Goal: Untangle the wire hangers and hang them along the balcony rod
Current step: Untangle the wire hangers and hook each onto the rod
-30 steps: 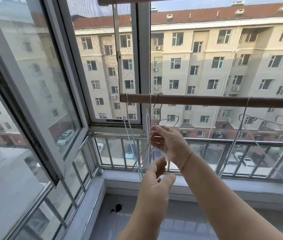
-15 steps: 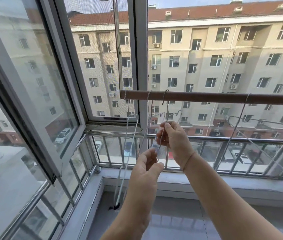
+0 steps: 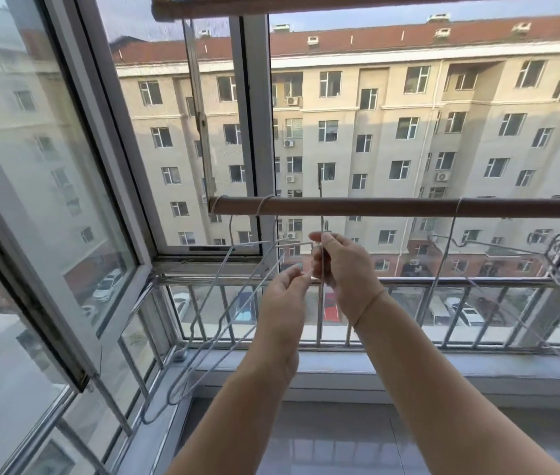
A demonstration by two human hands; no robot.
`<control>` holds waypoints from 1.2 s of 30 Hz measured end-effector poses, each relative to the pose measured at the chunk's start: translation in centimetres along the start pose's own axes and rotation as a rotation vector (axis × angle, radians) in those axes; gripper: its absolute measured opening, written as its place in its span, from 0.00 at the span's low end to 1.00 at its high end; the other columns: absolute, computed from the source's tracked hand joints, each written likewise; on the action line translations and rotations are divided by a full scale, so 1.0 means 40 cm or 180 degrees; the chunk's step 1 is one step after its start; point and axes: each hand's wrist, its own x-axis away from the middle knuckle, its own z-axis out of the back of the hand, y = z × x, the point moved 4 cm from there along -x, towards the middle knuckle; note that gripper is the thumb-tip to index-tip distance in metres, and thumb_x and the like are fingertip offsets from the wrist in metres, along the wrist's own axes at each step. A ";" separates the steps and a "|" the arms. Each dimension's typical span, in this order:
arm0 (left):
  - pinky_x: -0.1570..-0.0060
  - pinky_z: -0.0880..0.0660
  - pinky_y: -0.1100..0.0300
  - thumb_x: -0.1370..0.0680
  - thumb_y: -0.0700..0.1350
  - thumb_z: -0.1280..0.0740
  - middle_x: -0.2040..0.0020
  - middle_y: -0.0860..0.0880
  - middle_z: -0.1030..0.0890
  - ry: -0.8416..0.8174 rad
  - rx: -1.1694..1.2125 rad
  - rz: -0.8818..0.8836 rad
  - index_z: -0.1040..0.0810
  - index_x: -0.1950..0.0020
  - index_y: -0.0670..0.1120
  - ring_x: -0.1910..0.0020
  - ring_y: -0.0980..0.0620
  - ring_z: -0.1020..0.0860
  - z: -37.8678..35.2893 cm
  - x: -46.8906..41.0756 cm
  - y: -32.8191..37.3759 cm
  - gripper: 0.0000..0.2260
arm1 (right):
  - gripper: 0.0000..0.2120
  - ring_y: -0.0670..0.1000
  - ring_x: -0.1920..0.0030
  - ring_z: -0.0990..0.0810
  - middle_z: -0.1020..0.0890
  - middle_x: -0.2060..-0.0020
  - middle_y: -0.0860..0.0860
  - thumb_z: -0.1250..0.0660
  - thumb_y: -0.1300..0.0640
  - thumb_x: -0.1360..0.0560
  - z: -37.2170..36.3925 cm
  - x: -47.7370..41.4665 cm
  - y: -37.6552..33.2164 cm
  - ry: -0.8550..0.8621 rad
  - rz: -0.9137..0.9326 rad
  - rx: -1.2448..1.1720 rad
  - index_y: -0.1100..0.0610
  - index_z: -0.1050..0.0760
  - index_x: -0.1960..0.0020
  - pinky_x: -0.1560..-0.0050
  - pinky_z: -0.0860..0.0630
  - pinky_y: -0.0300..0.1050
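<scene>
Tangled white wire hangers hang just below the left end of the brown wooden balcony rod; their long axes slope down and left from the rod, necks uppermost. Right hand fingers pinch one upright neck; left hand fingers pinch an adjoining wire. Recommended: steady the neck; draw the frames apart sideways, unforced.

Tangled wire hangers in right hand

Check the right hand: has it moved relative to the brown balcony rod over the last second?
Yes. The right hand, pinching a wire hanger, has risen and now sits closer beneath the balcony rod.
</scene>
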 end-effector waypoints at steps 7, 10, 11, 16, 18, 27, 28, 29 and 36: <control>0.47 0.31 0.56 0.20 0.44 0.42 0.56 0.49 0.18 -0.0239 0.0052 0.0199 0.19 0.52 0.47 0.52 0.51 0.24 -0.036 -0.056 -0.040 0.11 | 0.12 0.48 0.75 0.31 0.29 0.73 0.52 0.46 0.61 0.21 0.056 0.015 0.036 0.0271 -0.0318 0.0194 0.62 0.24 0.54 0.70 0.32 0.41; 0.53 0.30 0.56 0.20 0.44 0.42 0.60 0.47 0.20 -0.0308 0.0067 0.0336 0.19 0.51 0.42 0.57 0.50 0.25 -0.046 -0.073 -0.074 0.12 | 0.13 0.48 0.73 0.29 0.27 0.71 0.53 0.45 0.61 0.21 0.086 0.045 0.065 0.0345 -0.0391 0.0397 0.63 0.23 0.54 0.73 0.29 0.38; 0.55 0.29 0.56 0.20 0.44 0.42 0.61 0.46 0.21 -0.0340 0.0076 0.0385 0.19 0.50 0.41 0.59 0.50 0.25 -0.047 -0.078 -0.083 0.12 | 0.13 0.47 0.74 0.29 0.26 0.71 0.53 0.45 0.61 0.21 0.091 0.061 0.074 0.0303 -0.0409 0.0399 0.64 0.23 0.52 0.74 0.29 0.37; 0.74 0.29 0.64 0.23 0.43 0.35 0.71 0.48 0.25 -0.0417 0.0040 0.0550 0.21 0.59 0.44 0.74 0.54 0.29 -0.043 -0.091 -0.126 0.07 | 0.11 0.48 0.75 0.26 0.24 0.72 0.53 0.43 0.61 0.21 0.108 0.145 0.128 -0.0046 -0.0593 0.0585 0.61 0.24 0.58 0.73 0.26 0.38; 0.71 0.26 0.65 0.25 0.40 0.32 0.66 0.48 0.21 -0.0396 0.0071 0.0601 0.21 0.55 0.43 0.71 0.54 0.25 -0.039 -0.087 -0.144 0.01 | 0.09 0.49 0.71 0.24 0.22 0.70 0.54 0.42 0.62 0.22 0.127 0.165 0.137 -0.0070 -0.0664 0.0758 0.63 0.24 0.55 0.69 0.25 0.40; 0.61 0.29 0.62 0.30 0.38 0.27 0.66 0.48 0.20 -0.0650 -0.0338 0.0764 0.20 0.59 0.44 0.66 0.53 0.25 -0.053 -0.054 -0.212 0.04 | 0.12 0.47 0.74 0.24 0.23 0.72 0.53 0.43 0.63 0.22 0.190 0.202 0.168 -0.0240 -0.0740 0.1209 0.61 0.26 0.62 0.68 0.27 0.41; 0.62 0.29 0.63 0.30 0.39 0.27 0.68 0.49 0.20 -0.0668 -0.0404 0.0777 0.19 0.60 0.44 0.68 0.54 0.25 -0.052 -0.053 -0.215 0.03 | 0.12 0.47 0.73 0.24 0.23 0.71 0.54 0.42 0.63 0.22 0.192 0.206 0.168 -0.0287 -0.0747 0.1294 0.60 0.25 0.62 0.67 0.27 0.42; 0.64 0.30 0.64 0.30 0.39 0.27 0.70 0.50 0.21 -0.0704 -0.0489 0.0768 0.19 0.60 0.44 0.70 0.55 0.26 -0.052 -0.052 -0.217 0.03 | 0.12 0.48 0.73 0.24 0.22 0.71 0.53 0.42 0.63 0.23 0.194 0.211 0.166 -0.0339 -0.0756 0.1385 0.60 0.24 0.62 0.66 0.27 0.42; 0.67 0.29 0.70 0.29 0.36 0.29 0.68 0.48 0.22 -0.0712 -0.0935 0.0204 0.20 0.59 0.39 0.68 0.56 0.26 -0.030 -0.040 -0.209 0.01 | 0.05 0.48 0.67 0.22 0.19 0.65 0.52 0.38 0.62 0.25 0.255 0.221 0.102 -0.0044 -0.0200 0.2211 0.56 0.24 0.55 0.61 0.24 0.41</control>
